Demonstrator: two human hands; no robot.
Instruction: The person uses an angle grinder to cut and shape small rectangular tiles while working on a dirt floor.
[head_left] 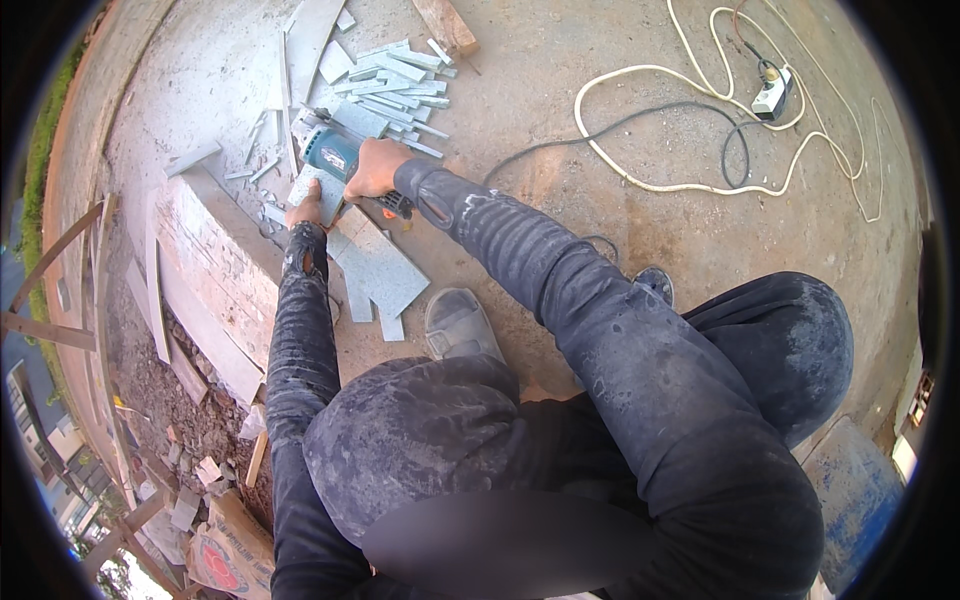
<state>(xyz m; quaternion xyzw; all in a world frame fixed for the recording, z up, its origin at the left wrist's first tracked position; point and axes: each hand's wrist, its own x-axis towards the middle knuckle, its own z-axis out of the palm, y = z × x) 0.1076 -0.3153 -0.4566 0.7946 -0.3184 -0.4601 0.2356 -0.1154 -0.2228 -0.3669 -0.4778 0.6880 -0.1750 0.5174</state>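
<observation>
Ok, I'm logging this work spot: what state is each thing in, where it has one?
Right hand: closed around the grinder.
Grinder: held; whether running, can't tell.
Left hand: thumb on the tile piece, grip partly hidden.
Tile piece: under the thumb.
Tile strips: loosely heaped.
White cord: lying in loops.
Power strip: on or off, can't tell.
Sleeves: dusty, with holes.

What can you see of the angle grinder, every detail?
The angle grinder has a dusty teal body, apparently plastic, with a silvery metal-looking head and a black rear end. It is slanted, head toward the picture's upper left, gripped by the right hand close to the tile piece in the left hand. Disc and running state can't be made out.
</observation>
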